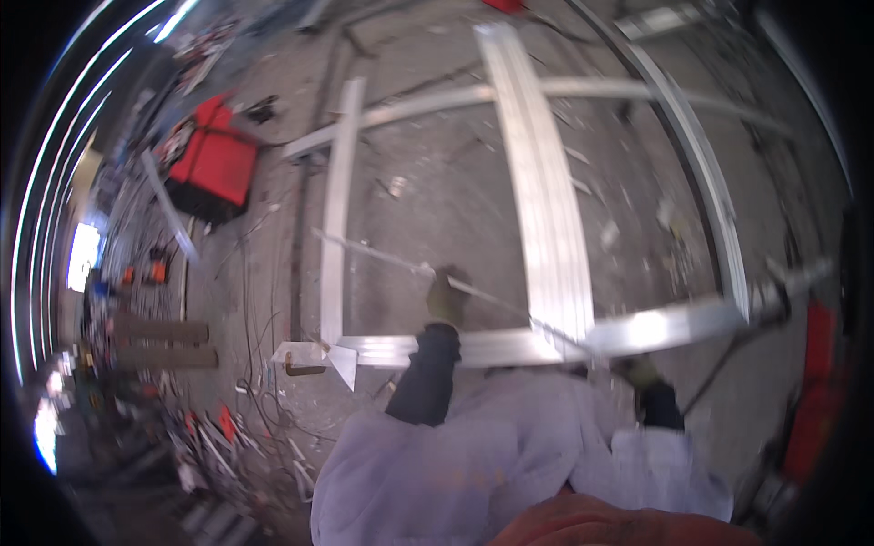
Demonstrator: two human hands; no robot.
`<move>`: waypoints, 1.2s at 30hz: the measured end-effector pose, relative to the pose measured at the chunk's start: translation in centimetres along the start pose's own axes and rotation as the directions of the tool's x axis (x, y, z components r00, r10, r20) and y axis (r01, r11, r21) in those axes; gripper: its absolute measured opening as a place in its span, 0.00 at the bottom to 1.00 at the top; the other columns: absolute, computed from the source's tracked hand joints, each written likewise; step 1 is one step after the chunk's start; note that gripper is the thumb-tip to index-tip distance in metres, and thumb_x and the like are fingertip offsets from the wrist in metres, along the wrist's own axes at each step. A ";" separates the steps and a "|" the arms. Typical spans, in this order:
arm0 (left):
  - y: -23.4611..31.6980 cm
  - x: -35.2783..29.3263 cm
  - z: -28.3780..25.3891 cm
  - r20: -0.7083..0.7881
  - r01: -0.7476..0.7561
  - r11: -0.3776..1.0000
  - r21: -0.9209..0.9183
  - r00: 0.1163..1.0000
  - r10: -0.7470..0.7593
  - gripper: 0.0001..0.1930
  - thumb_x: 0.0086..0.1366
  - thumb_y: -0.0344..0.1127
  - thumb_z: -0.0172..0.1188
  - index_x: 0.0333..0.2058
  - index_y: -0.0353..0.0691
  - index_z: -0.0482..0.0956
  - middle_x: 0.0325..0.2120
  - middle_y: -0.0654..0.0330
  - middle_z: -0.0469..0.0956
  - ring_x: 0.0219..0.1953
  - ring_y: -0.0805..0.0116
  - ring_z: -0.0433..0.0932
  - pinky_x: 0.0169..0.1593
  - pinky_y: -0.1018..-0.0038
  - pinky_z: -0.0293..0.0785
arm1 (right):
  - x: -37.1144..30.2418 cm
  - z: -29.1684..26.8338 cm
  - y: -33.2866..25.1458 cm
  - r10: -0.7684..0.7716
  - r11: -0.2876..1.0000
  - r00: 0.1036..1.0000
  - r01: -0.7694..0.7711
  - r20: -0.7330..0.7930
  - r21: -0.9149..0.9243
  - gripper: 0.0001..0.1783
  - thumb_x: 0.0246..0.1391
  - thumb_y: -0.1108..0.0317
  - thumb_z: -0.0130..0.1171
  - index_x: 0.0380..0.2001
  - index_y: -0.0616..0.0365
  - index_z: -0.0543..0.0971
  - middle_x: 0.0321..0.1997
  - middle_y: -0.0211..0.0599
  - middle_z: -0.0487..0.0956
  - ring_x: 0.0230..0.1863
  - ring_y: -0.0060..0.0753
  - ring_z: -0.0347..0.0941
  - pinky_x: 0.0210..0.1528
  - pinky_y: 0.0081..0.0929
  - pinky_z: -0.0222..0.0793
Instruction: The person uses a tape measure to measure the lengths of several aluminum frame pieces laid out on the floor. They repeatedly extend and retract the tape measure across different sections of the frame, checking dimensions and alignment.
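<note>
My left hand [446, 298], in a dark olive glove, is closed around a long, thin, light-coloured strip [378, 255]. The strip slants over the metal frame, from the left upright bar [337, 209] down to the near rail [665, 329]. My right hand [637, 370], also gloved, is low beside that rail, close to the strip's right end. Blur hides its fingers, so I cannot tell whether it grips anything. A wide, ribbed metal beam [542, 182] runs away from me between the hands. Light triangular pieces [344, 366] sit at the frame's near left corner.
A red box-shaped machine [214, 164] stands on the floor at the left. Dark cables [264, 400] and loose metal pieces [218, 446] lie at the lower left. Another long bar [701, 164] borders the frame's right side. Red equipment [810, 409] is at the far right.
</note>
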State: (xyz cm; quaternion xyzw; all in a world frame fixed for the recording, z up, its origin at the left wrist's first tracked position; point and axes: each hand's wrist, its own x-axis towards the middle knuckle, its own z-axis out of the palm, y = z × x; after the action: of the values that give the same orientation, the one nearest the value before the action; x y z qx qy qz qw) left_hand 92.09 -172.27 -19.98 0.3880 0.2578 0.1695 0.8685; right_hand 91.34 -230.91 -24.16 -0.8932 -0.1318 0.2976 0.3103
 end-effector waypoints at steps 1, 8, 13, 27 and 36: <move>0.1 -0.8 1.2 0.083 0.024 1.000 0.006 0.996 -0.024 0.22 0.81 0.50 0.52 0.60 0.37 0.74 0.47 0.54 0.80 0.50 0.55 0.80 0.58 0.55 0.79 | 0.7 1.0 0.2 -0.069 0.973 0.996 0.080 -0.060 0.215 0.31 0.61 0.50 0.74 0.60 0.59 0.82 0.54 0.44 0.86 0.56 0.38 0.81 0.60 0.41 0.77; -4.9 -11.0 19.7 0.243 -0.020 0.813 0.583 0.958 -0.151 0.26 0.84 0.47 0.49 0.69 0.34 0.69 0.59 0.43 0.78 0.57 0.55 0.82 0.61 0.63 0.83 | -1.8 -4.0 -7.3 0.081 0.961 0.995 -0.092 0.054 0.260 0.29 0.63 0.41 0.66 0.57 0.50 0.87 0.52 0.44 0.89 0.52 0.40 0.85 0.58 0.37 0.77; -5.3 -11.9 26.8 0.291 -0.149 0.782 0.605 0.956 -0.044 0.22 0.80 0.33 0.54 0.67 0.30 0.70 0.59 0.41 0.77 0.58 0.53 0.81 0.59 0.64 0.85 | -6.8 -4.0 -3.6 0.161 0.876 0.987 -0.148 0.011 0.459 0.28 0.63 0.44 0.67 0.57 0.50 0.87 0.51 0.41 0.89 0.51 0.37 0.85 0.58 0.35 0.78; -5.6 -9.0 37.5 0.352 -0.282 0.809 0.515 0.931 0.101 0.22 0.75 0.42 0.65 0.51 0.22 0.79 0.38 0.44 0.87 0.40 0.58 0.88 0.44 0.71 0.87 | -11.4 -7.1 -1.9 0.243 0.781 0.967 -0.150 -0.074 0.607 0.22 0.70 0.55 0.62 0.59 0.56 0.85 0.47 0.36 0.89 0.46 0.26 0.82 0.54 0.29 0.78; 2.1 -2.9 43.5 0.540 -0.570 0.701 0.429 0.784 0.307 0.25 0.77 0.45 0.62 0.50 0.21 0.80 0.38 0.43 0.87 0.38 0.60 0.88 0.43 0.71 0.86 | -12.8 -7.9 -5.8 0.404 0.732 0.912 -0.276 -0.071 0.623 0.21 0.67 0.57 0.63 0.57 0.56 0.86 0.44 0.33 0.87 0.45 0.24 0.81 0.51 0.26 0.77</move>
State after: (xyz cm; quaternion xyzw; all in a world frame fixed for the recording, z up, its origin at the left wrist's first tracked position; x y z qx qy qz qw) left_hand 114.79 -197.88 7.17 0.7078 -0.0041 0.2019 0.6769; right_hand 85.82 -235.56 -9.79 -0.7825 0.1680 0.2834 0.5283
